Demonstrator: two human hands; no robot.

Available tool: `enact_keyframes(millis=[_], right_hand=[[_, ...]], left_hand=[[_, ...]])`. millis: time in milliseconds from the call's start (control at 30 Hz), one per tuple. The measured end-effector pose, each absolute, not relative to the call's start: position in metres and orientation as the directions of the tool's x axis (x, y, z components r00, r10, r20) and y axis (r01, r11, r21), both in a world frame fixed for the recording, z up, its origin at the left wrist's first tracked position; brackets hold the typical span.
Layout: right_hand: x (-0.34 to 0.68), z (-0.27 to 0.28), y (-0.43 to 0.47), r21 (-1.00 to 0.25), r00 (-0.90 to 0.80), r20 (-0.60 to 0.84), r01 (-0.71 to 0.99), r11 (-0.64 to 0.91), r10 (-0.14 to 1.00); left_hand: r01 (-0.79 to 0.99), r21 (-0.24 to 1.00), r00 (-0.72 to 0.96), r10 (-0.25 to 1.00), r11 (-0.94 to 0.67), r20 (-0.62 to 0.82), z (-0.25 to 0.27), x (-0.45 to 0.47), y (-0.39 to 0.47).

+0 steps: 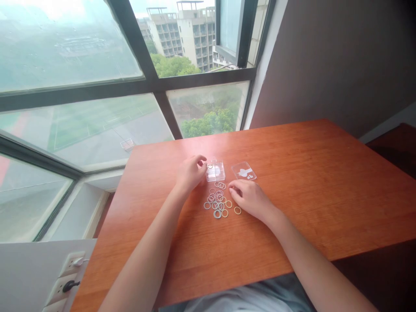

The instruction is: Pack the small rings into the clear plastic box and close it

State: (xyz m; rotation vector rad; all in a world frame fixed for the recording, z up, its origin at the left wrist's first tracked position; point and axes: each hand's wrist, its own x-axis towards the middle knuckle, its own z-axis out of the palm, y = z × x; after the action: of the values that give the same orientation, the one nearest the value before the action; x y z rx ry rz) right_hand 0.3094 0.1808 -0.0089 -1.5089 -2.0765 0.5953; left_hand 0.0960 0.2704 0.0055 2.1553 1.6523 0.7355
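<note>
A small clear plastic box [216, 172] with inner dividers stands open on the table, and a ring [210, 166] shows in its far left part. My left hand [192, 172] is at the box's left side, its fingers curled and closed against the edge; what they pinch, if anything, is hidden. Several thin pastel rings [217, 197] lie loosely heaped in front of the box. My right hand [250, 196] rests just right of them, fingers bent and tips together, their contents too small to make out. A yellowish ring [238, 210] lies apart below it.
The clear lid [243, 170], with a white label, lies flat right of the box. The wooden table [312, 186] reaches to windows [208, 108] behind and a grey wall [331, 65] at right. Wall sockets [65, 281] with plugs are at lower left.
</note>
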Motion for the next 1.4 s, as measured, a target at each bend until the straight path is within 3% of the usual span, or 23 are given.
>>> enact_keyframes(millis=[167, 367, 667, 867, 1200, 1400], right_hand=[[0.312, -0.01, 0.182, -0.624, -0.242, 0.155, 0.728, 0.285, 0.958], [0.312, -0.009, 0.182, -0.596, -0.266, 0.134, 0.748, 0.292, 0.955], [0.316, -0.002, 0.18, -0.579, -0.328, 0.099, 0.749, 0.322, 0.94], [0.313, 0.01, 0.173, -0.557, -0.386, 0.0, 0.766, 0.321, 0.922], [0.299, 0.019, 0.168, -0.328, -0.383, -0.098, 0.884, 0.334, 0.918], [0.299, 0.017, 0.171, -0.35, -0.389, -0.093, 0.874, 0.336, 0.916]], left_hand=[[0.739, 0.642, 0.17, 0.978, -0.205, 0.117, -0.003, 0.091, 0.268], [0.752, 0.64, 0.18, 0.983, -0.158, 0.031, 0.001, 0.097, 0.272], [0.768, 0.623, 0.148, 0.988, -0.148, 0.053, -0.001, 0.095, 0.264], [0.778, 0.616, 0.125, 0.991, -0.125, 0.044, 0.004, 0.096, 0.258], [0.73, 0.649, 0.125, 0.976, -0.213, 0.178, 0.018, 0.082, 0.242], [0.665, 0.711, 0.153, 0.974, -0.228, 0.169, 0.01, 0.078, 0.227]])
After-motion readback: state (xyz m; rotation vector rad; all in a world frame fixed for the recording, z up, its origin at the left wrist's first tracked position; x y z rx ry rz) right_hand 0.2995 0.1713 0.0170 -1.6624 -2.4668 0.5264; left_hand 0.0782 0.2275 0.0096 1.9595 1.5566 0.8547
